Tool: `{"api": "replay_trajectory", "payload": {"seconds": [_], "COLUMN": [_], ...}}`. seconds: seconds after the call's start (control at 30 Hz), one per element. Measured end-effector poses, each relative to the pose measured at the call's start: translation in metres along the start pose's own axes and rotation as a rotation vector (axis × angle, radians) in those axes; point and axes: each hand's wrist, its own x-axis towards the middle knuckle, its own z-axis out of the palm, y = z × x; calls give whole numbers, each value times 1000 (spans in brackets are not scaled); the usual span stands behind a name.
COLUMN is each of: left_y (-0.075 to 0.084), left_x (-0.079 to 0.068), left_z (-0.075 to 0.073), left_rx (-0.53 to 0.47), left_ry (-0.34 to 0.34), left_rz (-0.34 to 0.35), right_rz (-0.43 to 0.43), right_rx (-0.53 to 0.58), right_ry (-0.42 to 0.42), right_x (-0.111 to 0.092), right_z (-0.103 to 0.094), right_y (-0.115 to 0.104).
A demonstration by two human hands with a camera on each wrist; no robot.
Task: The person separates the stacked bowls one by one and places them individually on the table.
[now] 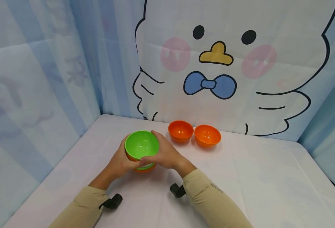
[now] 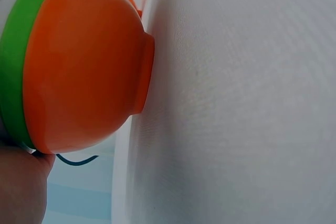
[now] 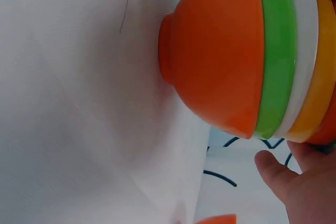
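Observation:
A stack of several nested bowls stands near the middle of the table, held between both hands. Bright green is the top bowl (image 1: 141, 144); the wrist views show a bottom orange bowl (image 2: 86, 66), then a green bowl (image 3: 278, 51), a white bowl (image 3: 304, 40) and a yellow bowl (image 3: 321, 72) above it. My left hand (image 1: 121, 162) grips the stack's left side, thumb across the front. From the right, my right hand (image 1: 168, 153) holds it with its thumb over the front, meeting the left thumb. The far-side fingers are mostly hidden behind the bowls.
Two orange bowls, a left one (image 1: 181, 131) and a right one (image 1: 207, 136), sit side by side near the table's back edge, right of the stack. A white cloth covers the table (image 1: 258, 177). Printed curtains (image 1: 121, 57) rise behind it and on both sides.

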Motion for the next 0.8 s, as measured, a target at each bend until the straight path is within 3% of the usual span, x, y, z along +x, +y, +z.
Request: {"api": "replay_trajectory", "payload": {"seconds": [0.3,0.67,0.8], "left_y": [-5,20,9], "left_x": [0,-7,-3], "left_z": [0,0,1], "left_rx": [10,-60,-29], "left_ry": [13,-19,-21], "left_rz": [6,21,18], "right_rz": [23,-30,-51], "right_rx": [5,-47,16], "right_ry": [-12,109,153], "right_x": [2,2,0], "right_z": [3,0,-10], "right_y": [-4,-4,-8]}}
